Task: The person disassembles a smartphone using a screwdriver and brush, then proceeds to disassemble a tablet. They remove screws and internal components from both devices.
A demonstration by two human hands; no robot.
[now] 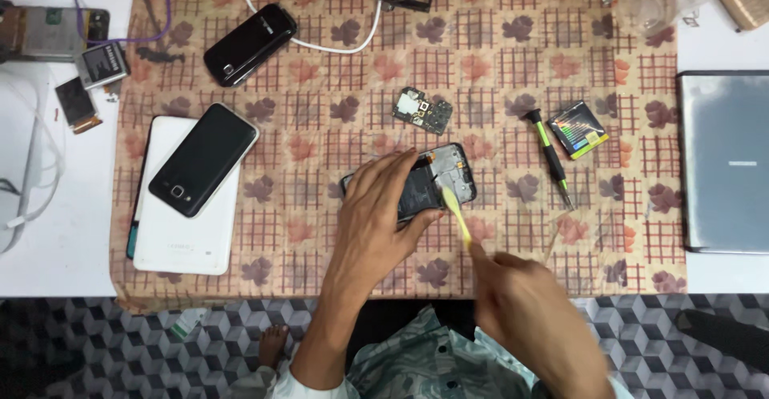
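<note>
An opened black phone body [443, 176] lies on the patterned cloth [497, 62] near the table's front. My left hand [375, 216] presses down on its left part, fingers spread over it. My right hand [533, 311] holds a thin yellow pry tool [455, 211] whose tip rests at the phone's lower right edge. The hand is blurred. A small circuit board [422, 110] lies just beyond the phone.
A green-and-black screwdriver [550, 155] and a small battery [578, 129] lie to the right, a grey laptop [725, 171] at the far right. A black phone [203, 159] rests on a white tablet [188, 223] at left. Another black phone [249, 44] and a white cable [320, 44] lie behind.
</note>
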